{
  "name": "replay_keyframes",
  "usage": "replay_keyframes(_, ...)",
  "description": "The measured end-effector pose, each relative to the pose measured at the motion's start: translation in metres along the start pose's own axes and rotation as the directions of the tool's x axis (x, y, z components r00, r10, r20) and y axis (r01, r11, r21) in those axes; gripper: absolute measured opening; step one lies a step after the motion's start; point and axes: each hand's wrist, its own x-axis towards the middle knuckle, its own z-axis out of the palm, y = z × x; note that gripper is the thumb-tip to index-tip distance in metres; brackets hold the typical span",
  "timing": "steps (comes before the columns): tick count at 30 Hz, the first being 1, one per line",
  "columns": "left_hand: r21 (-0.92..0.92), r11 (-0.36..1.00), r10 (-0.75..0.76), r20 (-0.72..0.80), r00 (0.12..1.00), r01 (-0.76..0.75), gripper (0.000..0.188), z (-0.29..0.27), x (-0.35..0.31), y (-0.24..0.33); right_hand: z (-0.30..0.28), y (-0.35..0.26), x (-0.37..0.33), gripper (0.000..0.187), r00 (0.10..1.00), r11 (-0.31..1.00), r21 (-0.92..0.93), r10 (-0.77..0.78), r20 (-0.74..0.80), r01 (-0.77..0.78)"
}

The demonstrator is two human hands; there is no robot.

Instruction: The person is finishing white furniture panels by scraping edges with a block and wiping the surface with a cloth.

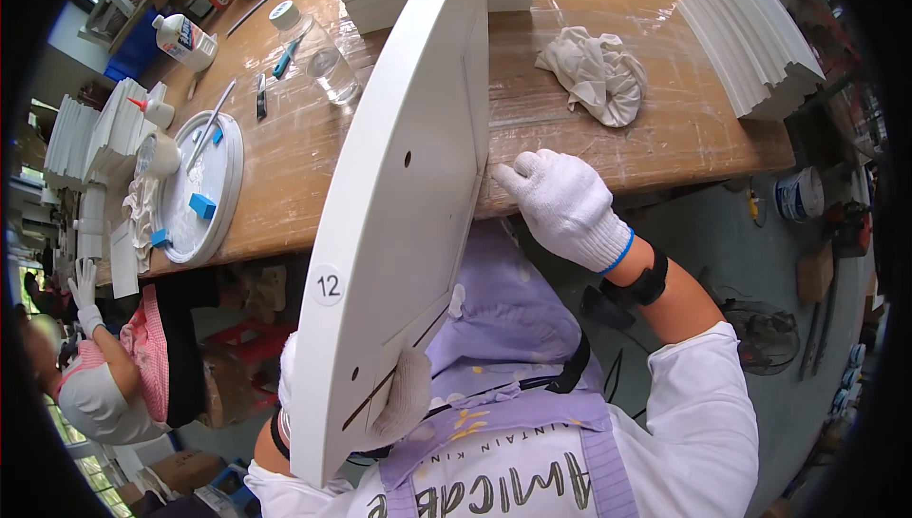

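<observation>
A long white board (408,204) with small holes, slots and a round sticker stands on edge in front of me, tilted, over the table's near edge. My left hand (407,399), in a white knitted glove, is closed round its near end, with part of the hand hidden behind the board. My right hand (560,204), gloved in white with a blue cuff edge, is closed just right of the board, near the table edge. Its fingertips are curled, so whatever they hold, if anything, is hidden. A crumpled white cloth (597,76) lies on the table beyond my right hand.
The wooden table (665,152) bears stacked white boards (750,33), a clear bottle (331,71), a white bottle (185,41) and a round white lid (231,176) with blue blocks. A co-worker (109,371) is at the left. A fan (763,335) stands on the floor at right.
</observation>
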Motion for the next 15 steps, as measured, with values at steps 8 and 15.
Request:
replay_keyframes(8, -0.601, 0.779, -0.294, -0.099, 0.951, 0.179, 0.035, 0.017, -0.007, 0.001, 0.001, -0.004, -0.002, 0.028, 0.999, 0.998, 0.065, -0.004, 0.037, 0.002)
replay_keyframes(15, -0.864, 0.496, -0.512, -0.21, 0.833, 0.087, 0.03, 0.036, -0.009, 0.011, 0.005, -0.001, -0.006, 0.027, 0.999, 0.993, 0.11, 0.031, -0.006, -0.03)
